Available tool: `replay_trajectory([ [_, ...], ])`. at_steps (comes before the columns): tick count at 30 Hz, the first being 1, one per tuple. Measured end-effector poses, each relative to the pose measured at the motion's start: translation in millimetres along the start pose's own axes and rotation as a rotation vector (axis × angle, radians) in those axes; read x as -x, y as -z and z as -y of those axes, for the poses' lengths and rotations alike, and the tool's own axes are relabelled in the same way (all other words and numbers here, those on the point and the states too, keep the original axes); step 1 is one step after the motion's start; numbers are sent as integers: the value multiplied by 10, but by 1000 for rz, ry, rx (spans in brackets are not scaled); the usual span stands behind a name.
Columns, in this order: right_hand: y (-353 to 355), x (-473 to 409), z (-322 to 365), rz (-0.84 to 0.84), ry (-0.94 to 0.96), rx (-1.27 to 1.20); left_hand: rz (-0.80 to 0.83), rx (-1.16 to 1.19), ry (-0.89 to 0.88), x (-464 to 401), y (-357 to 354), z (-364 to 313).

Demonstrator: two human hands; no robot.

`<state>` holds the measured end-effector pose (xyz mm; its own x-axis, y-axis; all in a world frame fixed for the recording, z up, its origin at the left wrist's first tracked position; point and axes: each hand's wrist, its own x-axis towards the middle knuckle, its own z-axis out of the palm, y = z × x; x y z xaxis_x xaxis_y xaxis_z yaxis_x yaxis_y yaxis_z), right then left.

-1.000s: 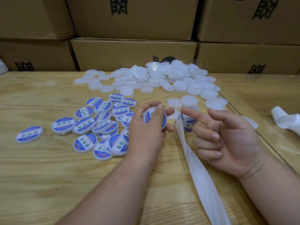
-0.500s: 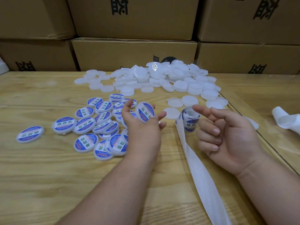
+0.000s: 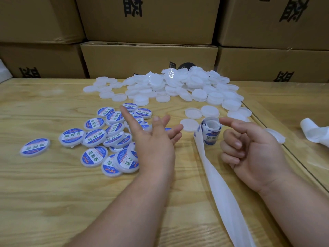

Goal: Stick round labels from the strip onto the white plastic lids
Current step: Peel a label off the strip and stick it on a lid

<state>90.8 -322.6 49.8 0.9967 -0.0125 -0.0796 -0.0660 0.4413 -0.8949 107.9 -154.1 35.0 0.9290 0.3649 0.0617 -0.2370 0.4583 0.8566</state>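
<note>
Since half a second ago the labelled lid has left my left hand (image 3: pixel 153 139), whose grip now hangs spread and empty above the pile of labelled lids (image 3: pixel 99 138), fingers straight and holding nothing. A blurred white edge under my fingers may be that lid landing; I cannot tell for sure. My right hand (image 3: pixel 252 148) hovers just right of the label roll (image 3: pixel 211 131), forefinger and thumb stretched toward it, the other fingers curled on nothing.

Next, I judge, comes a fresh blank. The nearest plain lid (image 3: pixel 189 124) lies flat on the worktop (image 3: pixel 44 193) just left of the roll, with two more beyond it and the big heap of white lids (image 3: pixel 178 86) farther back. I should take that near one with the left hand, flat face up, while the right peels the next label where the spent backing strip (image 3: pixel 219 193) trails from the roll toward me. Centre the label first, then press outward so no edge lifts.
</note>
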Motion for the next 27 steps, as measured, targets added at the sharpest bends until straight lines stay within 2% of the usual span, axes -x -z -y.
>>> replay_trajectory([
  [6,-6,-22,-25,-92,66,51,267,-288,-73,112,6,68],
  [9,8,-31,-45,-113,90,63,333,-334,-76,144,-20,91],
  [13,12,-47,-71,-123,116,96,346,-464,61,61,-1,138],
  [16,25,-58,-92,-127,123,126,332,-497,93,72,-7,114],
  [22,55,-58,-158,-97,171,245,345,-591,56,79,10,130],
  [27,0,-11,-232,-135,300,593,291,-779,-44,78,-57,154],
])
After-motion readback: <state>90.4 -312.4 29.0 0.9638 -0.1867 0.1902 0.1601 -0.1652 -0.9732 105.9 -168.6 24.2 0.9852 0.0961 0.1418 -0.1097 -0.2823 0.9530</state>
